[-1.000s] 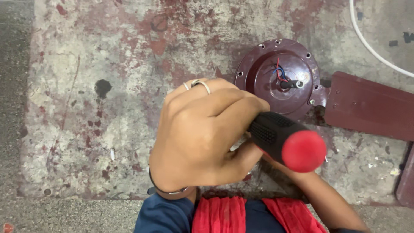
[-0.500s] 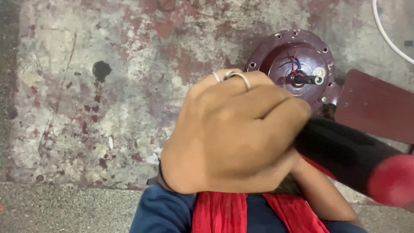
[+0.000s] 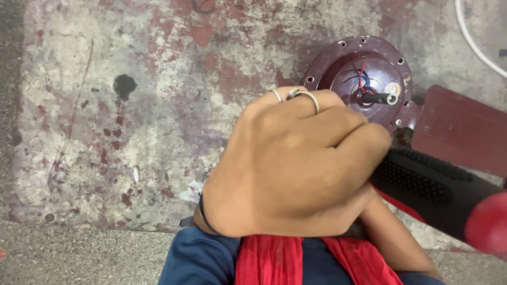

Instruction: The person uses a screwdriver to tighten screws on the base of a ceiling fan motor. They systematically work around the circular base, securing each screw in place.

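My left hand (image 3: pixel 301 169) is closed around the black ribbed grip of a thick tool handle (image 3: pixel 433 184), whose red butt end (image 3: pixel 488 221) points to the lower right. It wears rings and a dark wrist band. The tool's tip is hidden under my hand. Just beyond my knuckles a maroon ceiling-fan motor housing (image 3: pixel 343 68) lies on the floor, with red and blue wires and a short shaft at its centre. My right forearm (image 3: pixel 396 248) runs up beneath my left hand. The right hand itself is hidden.
A maroon fan blade (image 3: pixel 459 126) stretches right from the housing. A white cable (image 3: pixel 475 45) curves across the top right corner. The floor (image 3: pixel 132 132) is worn concrete with patches of red paint. A red cloth (image 3: pixel 269 261) hangs at my chest.
My left hand and the handle have come closer to the camera and shifted right. The red end has gone from mid-frame to the right edge.
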